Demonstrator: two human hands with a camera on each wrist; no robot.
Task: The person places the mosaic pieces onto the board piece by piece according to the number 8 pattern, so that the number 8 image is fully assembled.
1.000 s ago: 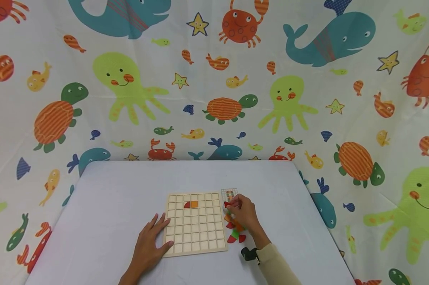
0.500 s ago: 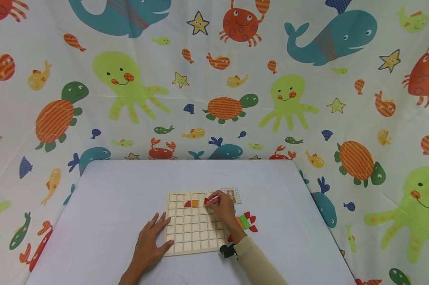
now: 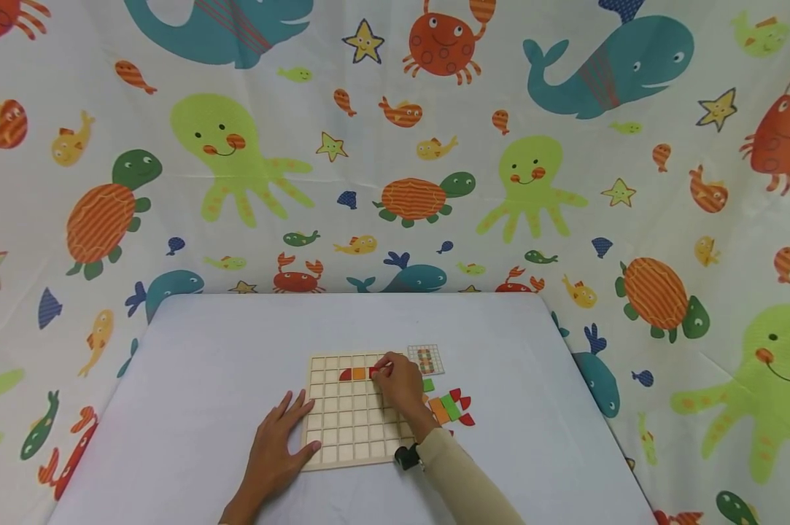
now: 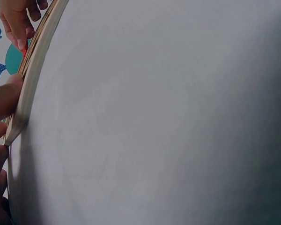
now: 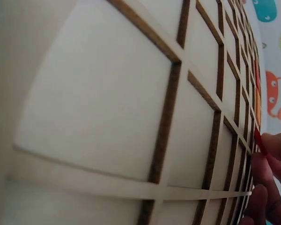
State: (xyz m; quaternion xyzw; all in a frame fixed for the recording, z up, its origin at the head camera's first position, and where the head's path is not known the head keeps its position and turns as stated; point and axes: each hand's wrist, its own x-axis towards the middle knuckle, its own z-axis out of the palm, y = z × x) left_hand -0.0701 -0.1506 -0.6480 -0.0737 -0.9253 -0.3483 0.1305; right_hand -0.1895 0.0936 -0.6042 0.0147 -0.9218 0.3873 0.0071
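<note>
A pale wooden grid board (image 3: 345,421) lies on the white table. In its second row sit a red quarter-round tile (image 3: 346,375) and an orange square tile (image 3: 359,373), side by side. My right hand (image 3: 403,390) pinches a red tile (image 3: 373,372) between thumb and fingertips, at the cell just right of the orange one. In the right wrist view that red tile (image 5: 259,141) stands tilted at the grid; its full shape is hidden by the fingers. My left hand (image 3: 275,441) rests along the board's left edge, fingers spread, with the thumb (image 4: 7,96) over the rim.
Right of the board lie a green square tile (image 3: 428,385), an orange tile (image 3: 438,410), another green tile (image 3: 450,406) and several red tiles (image 3: 466,419). A small printed grid card (image 3: 424,359) lies by the board's upper right corner. A patterned sea-animal cloth (image 3: 395,146) hangs behind.
My right hand has moved left from the loose tiles onto the board, carrying the red tile up to the cell beside the orange square. The left hand has stayed put.
</note>
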